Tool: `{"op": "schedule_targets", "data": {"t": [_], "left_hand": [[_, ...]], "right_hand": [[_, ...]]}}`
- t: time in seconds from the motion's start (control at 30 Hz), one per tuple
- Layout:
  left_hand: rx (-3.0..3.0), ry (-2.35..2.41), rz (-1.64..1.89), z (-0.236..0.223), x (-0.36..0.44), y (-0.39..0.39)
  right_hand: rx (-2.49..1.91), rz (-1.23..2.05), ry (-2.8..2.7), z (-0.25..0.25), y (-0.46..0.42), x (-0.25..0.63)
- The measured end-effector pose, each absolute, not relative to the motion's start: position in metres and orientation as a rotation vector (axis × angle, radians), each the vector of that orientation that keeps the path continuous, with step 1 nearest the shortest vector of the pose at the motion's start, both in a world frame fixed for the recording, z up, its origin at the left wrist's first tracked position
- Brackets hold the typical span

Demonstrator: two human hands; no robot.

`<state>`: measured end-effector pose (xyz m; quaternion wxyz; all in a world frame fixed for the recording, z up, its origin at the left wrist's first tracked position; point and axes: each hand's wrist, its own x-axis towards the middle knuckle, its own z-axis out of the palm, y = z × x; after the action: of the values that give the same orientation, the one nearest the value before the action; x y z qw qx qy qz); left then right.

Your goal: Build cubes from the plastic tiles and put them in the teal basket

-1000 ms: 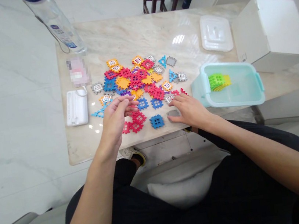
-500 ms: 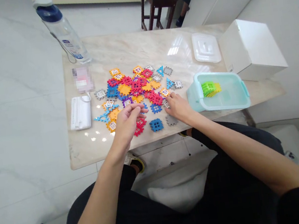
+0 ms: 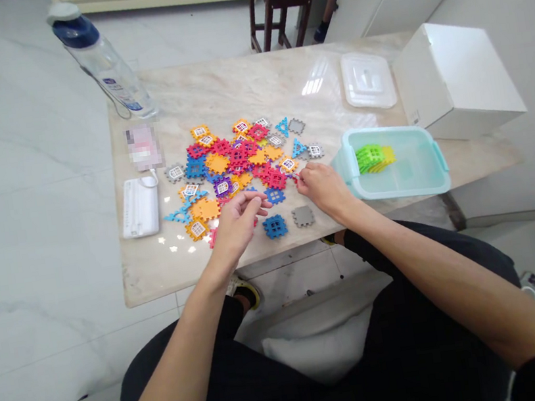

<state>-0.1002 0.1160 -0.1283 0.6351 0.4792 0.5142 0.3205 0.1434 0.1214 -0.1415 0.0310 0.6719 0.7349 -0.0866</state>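
Note:
A heap of flat interlocking plastic tiles (image 3: 236,158) in red, orange, blue, grey and purple lies mid-table. My left hand (image 3: 238,221) hovers over red tiles at the heap's near edge, its fingers loosely bent and apart with nothing seen in them. My right hand (image 3: 322,186) is at the heap's right edge, fingertips pinched on a small red tile (image 3: 296,180). A blue tile (image 3: 275,226) and a grey tile (image 3: 303,216) lie apart between my hands.
A teal tub (image 3: 435,170) holding green and yellow tiles (image 3: 371,158) stands right of my right hand. Behind it are its clear lid (image 3: 369,80) and a white box (image 3: 454,78). A water bottle (image 3: 98,58) and a white device (image 3: 140,207) are on the left. A chair (image 3: 276,0) is beyond the table.
My right hand lifted off the grey tile and moved up to the heap's edge, pinching a red tile. My left hand shifted slightly right and nearer. The camera tilted up.

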Motion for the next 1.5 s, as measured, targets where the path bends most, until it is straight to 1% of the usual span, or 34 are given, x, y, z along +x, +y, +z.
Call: {"op": "schedule_targets", "data": {"t": [0.17,0.27,0.37,0.5,0.7,0.83,0.93,1.03,1.23,1.5], "left_hand": [[1.076,1.118,0.683,-0.136,-0.084,0.118],[1.088,1.096,0.684,-0.137,-0.08,0.118],[1.079,1.092,0.713,-0.137,-0.083,0.118],[1.058,1.112,0.72,-0.138,-0.092,0.118],[1.033,1.098,0.742,-0.138,-0.101,0.117],[1.056,1.097,0.771,-0.141,-0.104,0.116],[1.1,1.133,0.811,-0.144,-0.106,0.114],[1.159,1.176,0.842,-0.146,-0.107,0.111],[1.222,1.13,0.797,-0.143,-0.102,0.107],[1.278,1.143,0.777,-0.134,-0.086,0.099]], "right_hand": [[2.096,-0.299,2.308,-0.147,0.12,0.148],[2.135,-0.327,2.426,-0.151,0.119,0.148],[2.032,-0.384,2.548,-0.159,0.119,0.15],[1.853,-0.459,2.551,-0.171,0.118,0.154],[1.866,-0.44,2.48,-0.175,0.121,0.156],[1.949,-0.436,2.507,-0.168,0.118,0.152],[1.957,-0.459,2.65,-0.155,0.11,0.144],[1.906,-0.513,2.844,-0.138,0.099,0.132],[1.764,-0.577,3.099,-0.115,0.08,0.116],[1.773,-0.686,3.016,-0.117,0.075,0.126]]}}
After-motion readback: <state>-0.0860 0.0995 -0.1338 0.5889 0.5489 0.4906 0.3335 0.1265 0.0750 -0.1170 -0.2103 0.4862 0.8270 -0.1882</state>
